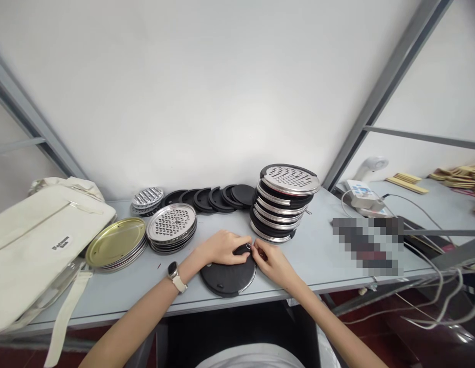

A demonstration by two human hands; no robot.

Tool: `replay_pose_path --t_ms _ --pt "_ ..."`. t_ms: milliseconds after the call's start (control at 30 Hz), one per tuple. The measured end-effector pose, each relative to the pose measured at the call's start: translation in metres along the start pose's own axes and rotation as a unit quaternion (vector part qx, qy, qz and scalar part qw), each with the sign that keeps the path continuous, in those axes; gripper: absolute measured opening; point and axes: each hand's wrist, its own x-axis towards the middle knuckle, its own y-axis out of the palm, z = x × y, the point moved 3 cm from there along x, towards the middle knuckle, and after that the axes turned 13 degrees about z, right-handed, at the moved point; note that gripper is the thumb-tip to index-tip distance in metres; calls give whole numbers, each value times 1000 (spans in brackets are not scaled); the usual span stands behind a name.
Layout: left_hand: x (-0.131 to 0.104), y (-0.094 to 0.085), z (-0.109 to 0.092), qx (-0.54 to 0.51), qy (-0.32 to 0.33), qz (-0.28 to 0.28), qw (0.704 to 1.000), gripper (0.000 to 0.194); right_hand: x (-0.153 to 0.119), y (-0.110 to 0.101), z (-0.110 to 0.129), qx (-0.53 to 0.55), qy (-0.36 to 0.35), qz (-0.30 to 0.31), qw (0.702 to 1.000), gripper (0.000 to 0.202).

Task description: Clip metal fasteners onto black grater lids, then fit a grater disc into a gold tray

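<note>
A round black disc (226, 281) with a partly silver rim lies flat near the table's front edge. My left hand (225, 246) rests over its back part, fingers closed around a small black piece with a shiny metal loop (243, 249). Meeting it from the right, my right hand (271, 261) pinches at the end of that piece; what its fingertips hold is too small to make out. Behind my right hand rises a stack of round metal graters with black rims (281, 209). To the left is a pile of loose silver grater discs (172, 223).
Gold-coloured round plates (116, 243) are stacked beside a cream bag (45, 245) at left. Several black plastic rings (202, 199) lean along the wall. Cables and a white device (362, 191) sit at right, near a grey metal frame (379, 92).
</note>
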Motion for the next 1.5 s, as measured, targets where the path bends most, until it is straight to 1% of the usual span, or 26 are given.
replay_pose_path --t_ms 267,467,733,867,967,1200,1333,1500 --pt "0 3 2 0 -10 -1 1000 18 1 -1 1 -22 6 -6 1000 25" --pt "1 4 3 20 -19 -2 1000 16 1 -1 1 -21 6 -12 1000 26" --pt "1 3 1 38 -22 4 999 23 0 0 1 -22 5 -8 1000 26" --pt "0 2 1 27 -2 -1 1000 16 0 -1 2 -26 5 -5 1000 26" --pt "0 3 2 17 0 -3 1000 13 1 -1 2 -31 6 -3 1000 26" --pt "0 1 1 10 -8 4 1000 15 1 -1 2 -40 -6 -15 999 25" --pt "0 1 1 2 -10 3 1000 16 1 -2 3 -44 -7 -7 999 24" --pt "1 2 2 -40 -10 -4 999 17 1 -3 4 -44 -9 -2 999 24"
